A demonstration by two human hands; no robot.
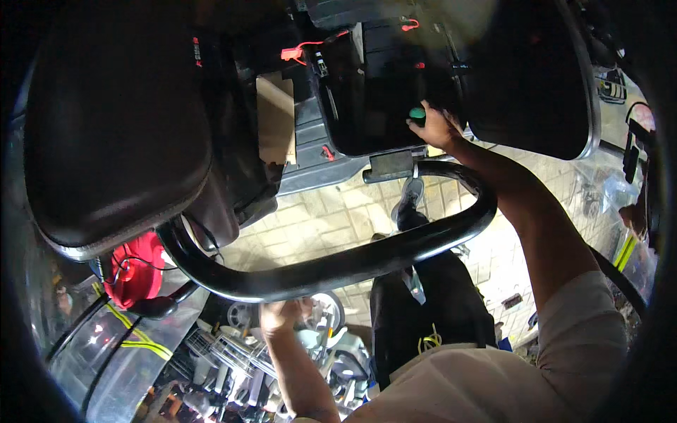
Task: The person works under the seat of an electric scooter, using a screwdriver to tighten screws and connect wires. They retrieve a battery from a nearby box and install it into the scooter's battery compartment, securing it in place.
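My right hand (437,129) grips a small rounded green object (417,113), perhaps a handle, over the dark tray-like panel (374,99) between two padded parts. Below it runs a bent black tube (331,264), crossing the middle of the view. My left hand (287,314) is just under the tube's lower bend, partly hidden by it; its grip is unclear. Red connectors (289,53) with wires sit on the dark structure above.
Brown padded seat (113,134) at left, cardboard (275,116) beside it. Dark padded panel (529,84) at right. Red object with wires (137,271) under the seat. Paved floor (317,211) below, with wheels and clutter (240,352). Clear plastic sheeting (127,366) at lower left.
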